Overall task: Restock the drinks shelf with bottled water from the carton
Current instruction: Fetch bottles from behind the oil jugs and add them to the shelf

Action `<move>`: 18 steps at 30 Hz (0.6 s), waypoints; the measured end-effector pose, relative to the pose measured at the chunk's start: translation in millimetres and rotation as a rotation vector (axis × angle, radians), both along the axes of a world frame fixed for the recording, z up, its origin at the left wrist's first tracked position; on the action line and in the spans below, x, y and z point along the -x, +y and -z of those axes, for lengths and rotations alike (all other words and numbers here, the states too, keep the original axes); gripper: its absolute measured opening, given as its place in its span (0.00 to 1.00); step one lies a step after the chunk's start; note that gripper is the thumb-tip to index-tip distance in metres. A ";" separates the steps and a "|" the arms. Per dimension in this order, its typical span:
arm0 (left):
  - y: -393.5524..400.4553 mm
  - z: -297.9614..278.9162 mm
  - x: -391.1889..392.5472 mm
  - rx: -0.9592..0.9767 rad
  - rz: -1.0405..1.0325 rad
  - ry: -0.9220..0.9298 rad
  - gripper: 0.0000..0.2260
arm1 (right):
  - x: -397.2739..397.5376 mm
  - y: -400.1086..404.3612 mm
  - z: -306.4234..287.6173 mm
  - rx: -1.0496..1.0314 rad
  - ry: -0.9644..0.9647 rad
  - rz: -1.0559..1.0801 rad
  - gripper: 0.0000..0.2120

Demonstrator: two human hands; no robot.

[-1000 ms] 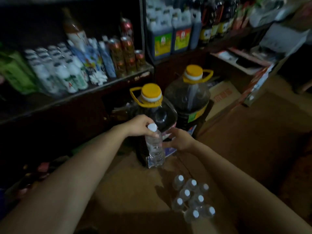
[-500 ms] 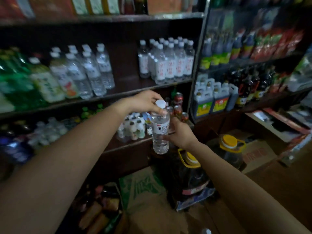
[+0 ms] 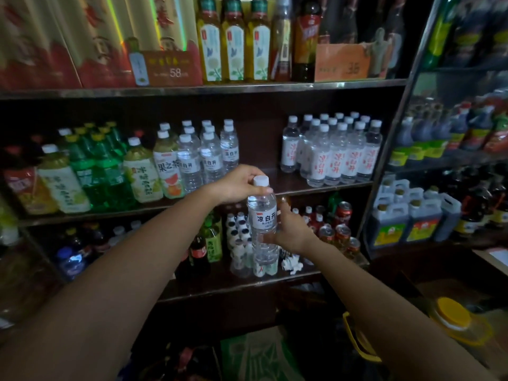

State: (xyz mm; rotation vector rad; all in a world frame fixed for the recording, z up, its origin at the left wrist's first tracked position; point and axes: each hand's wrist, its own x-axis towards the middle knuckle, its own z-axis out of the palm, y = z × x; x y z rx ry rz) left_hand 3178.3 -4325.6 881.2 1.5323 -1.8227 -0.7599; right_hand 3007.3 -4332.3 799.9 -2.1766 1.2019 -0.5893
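**shelfwatcher:** where's the water at?

**me:** Bottle (image 3: 262, 215) is upright in the air in front of the drinks shelf (image 3: 324, 185), level with the edge of the middle board. My left hand (image 3: 237, 185) is curled round the neck just under the white cap, my right hand (image 3: 291, 232) wraps the lower body from behind.

**shelfwatcher:** and the shelf?

**me:** Black-label water bottles (image 3: 204, 155) sit up left of it, a red-label water group (image 3: 338, 155) up right, with a bare stretch of board between them.
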 end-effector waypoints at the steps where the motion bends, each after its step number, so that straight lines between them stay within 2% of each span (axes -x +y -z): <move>1: -10.7 -1.9 -5.7 0.011 -0.007 0.013 0.12 | -7.5 -11.8 -1.4 0.001 -0.003 -0.003 0.32; 13: -142.2 -48.9 -84.8 0.089 -0.264 -0.102 0.18 | -105.0 -163.3 -29.0 0.053 -0.085 -0.050 0.26; 16: -164.5 -53.0 -101.5 0.129 -0.317 -0.229 0.14 | -124.4 -187.9 -26.7 0.030 -0.120 -0.075 0.26; 18: -175.5 -50.9 -109.7 0.121 -0.369 -0.391 0.14 | -137.1 -203.1 -18.4 0.006 -0.104 -0.086 0.27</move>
